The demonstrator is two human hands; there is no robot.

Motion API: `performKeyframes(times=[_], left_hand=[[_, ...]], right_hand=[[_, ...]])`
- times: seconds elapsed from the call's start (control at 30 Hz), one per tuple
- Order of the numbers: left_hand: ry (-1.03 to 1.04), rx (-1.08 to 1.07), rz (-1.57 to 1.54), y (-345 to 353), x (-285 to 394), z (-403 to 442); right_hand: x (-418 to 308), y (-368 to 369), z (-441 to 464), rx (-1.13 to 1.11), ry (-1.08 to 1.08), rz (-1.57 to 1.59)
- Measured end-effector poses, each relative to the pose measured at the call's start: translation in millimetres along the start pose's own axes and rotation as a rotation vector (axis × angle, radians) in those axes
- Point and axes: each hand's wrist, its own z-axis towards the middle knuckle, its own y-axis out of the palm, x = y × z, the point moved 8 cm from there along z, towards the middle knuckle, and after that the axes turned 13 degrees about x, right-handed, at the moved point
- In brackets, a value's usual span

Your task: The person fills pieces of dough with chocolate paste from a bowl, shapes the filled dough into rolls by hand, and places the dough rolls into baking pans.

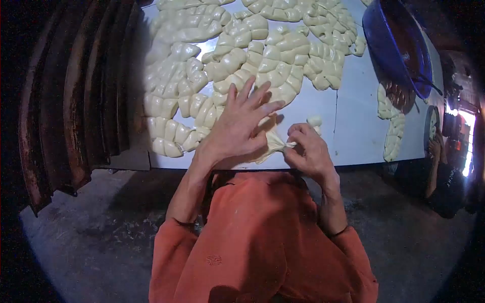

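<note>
My left hand point(241, 123) is spread, palm down, over a thin stretched piece of dough point(273, 141) near the table's front edge. To its right, my right hand point(309, 150) pinches the gathered end of that same piece between thumb and fingers. A small dough lump point(314, 122) lies just beyond my right hand. Many pale, shiny dough pieces point(283, 60), pressed against one another, cover the table point(353, 116) beyond both hands.
A blue basin point(396, 48) stands at the table's right side, with a dough strip point(394, 136) in front of it. Dark curved metal trays point(83, 91) stand at the left. Another person's hand point(435, 146) is at the far right beside a round container point(431, 121).
</note>
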Motion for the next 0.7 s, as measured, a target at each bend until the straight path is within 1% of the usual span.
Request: performKeyframes(times=[0.03,0.07,0.1,0.13,0.17,0.2,0.27,0.3,0.33,0.4,0.43,0.47,0.57,0.6,0.67,0.7], left_hand=[[0.004,-0.012,-0.009,2,7,-5],[0.010,-0.024,-0.018,5,13,-8],[0.008,-0.099,-0.042,9,18,-10],[0.008,-0.097,-0.043,10,19,-13],[-0.003,-0.095,-0.051,14,20,-16],[-0.015,-0.093,-0.059,17,20,-18],[-0.026,-0.096,-0.021,22,17,-20],[-0.037,-0.094,-0.021,21,15,-21],[-0.048,-0.094,-0.022,22,14,-21],[-0.034,-0.080,-0.019,22,15,-21],[-0.038,-0.083,-0.014,22,16,-20],[-0.042,-0.087,-0.009,23,17,-20],[-0.050,-0.070,-0.029,23,20,-18],[-0.051,-0.065,-0.028,23,20,-18],[-0.052,-0.046,-0.032,22,22,-18],[-0.056,-0.047,-0.010,23,21,-19]], right_hand=[[14,6,-4,-0.035,0.166,0.250],[19,10,-6,-0.040,0.163,0.250],[34,16,-11,-0.038,0.376,0.375],[47,21,-18,-0.033,0.591,0.497],[43,25,-18,0.020,0.609,0.660],[44,27,-19,0.020,0.609,0.656],[43,27,-17,0.026,0.460,0.398],[21,15,-8,-0.045,0.348,0.166],[24,17,-9,-0.044,0.350,0.166],[19,14,-6,0.015,0.160,-0.021],[10,9,-4,0.084,0.141,0.045],[10,11,-5,0.083,0.140,0.046],[46,35,-21,-0.034,0.576,0.429],[44,37,-21,-0.034,0.577,0.430],[28,35,-13,0.131,0.557,0.916],[24,37,-15,0.110,0.680,0.997]])
